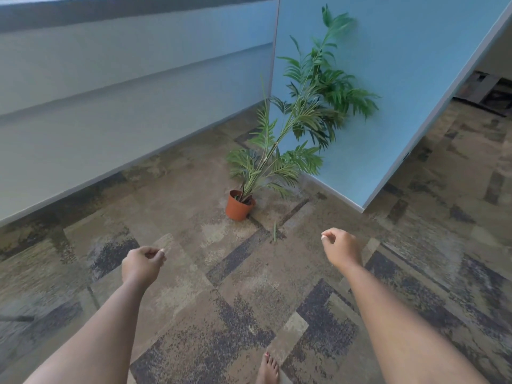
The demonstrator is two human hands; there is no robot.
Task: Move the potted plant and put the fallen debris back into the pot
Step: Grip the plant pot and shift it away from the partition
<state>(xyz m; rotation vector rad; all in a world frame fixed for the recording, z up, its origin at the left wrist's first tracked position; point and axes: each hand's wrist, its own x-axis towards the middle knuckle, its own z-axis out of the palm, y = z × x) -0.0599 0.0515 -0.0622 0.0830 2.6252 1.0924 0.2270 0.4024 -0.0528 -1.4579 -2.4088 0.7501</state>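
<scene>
A tall green leafy plant [299,126] grows from a small terracotta pot [238,207] that stands on the carpet in a corner, its stems leaning right against a blue partition. A thin green leaf piece [274,231] lies on the carpet just right of and nearer than the pot. My left hand [142,264] hovers low at the left, fingers curled shut, holding nothing. My right hand [340,246] hovers right of the leaf piece, fingers curled loosely with thumb and fingertips close, nothing in it. Both hands are well short of the pot.
A pale grey panelled wall [110,106] runs along the left and meets the blue partition [401,79] behind the plant. Patterned brown and grey carpet [249,300] covers the floor. My bare foot [268,370] shows at the bottom. An opening lies at far right.
</scene>
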